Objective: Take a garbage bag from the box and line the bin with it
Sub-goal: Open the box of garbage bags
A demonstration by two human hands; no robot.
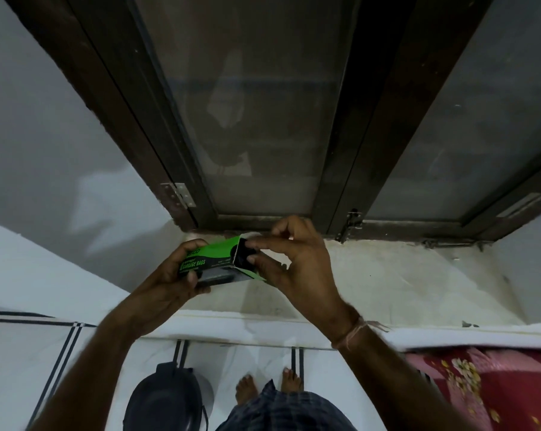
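A green and black garbage bag box (215,259) is held in the air in front of the window sill. My left hand (173,275) grips its left end, fingers curled round it. The box's right end is open, and black bag material (242,255) shows inside. My right hand (291,253) is at that opening, thumb and forefinger pinching the black bag. On the floor at the lower left stands a dark bin (165,399); its top is seen from above.
A pale stone window sill (387,281) lies under a dark-framed window (263,119). White floor tiles with dark stripes (61,353) are below. My bare feet (247,388) stand near the bin. A red flowered cloth (487,384) lies at the right.
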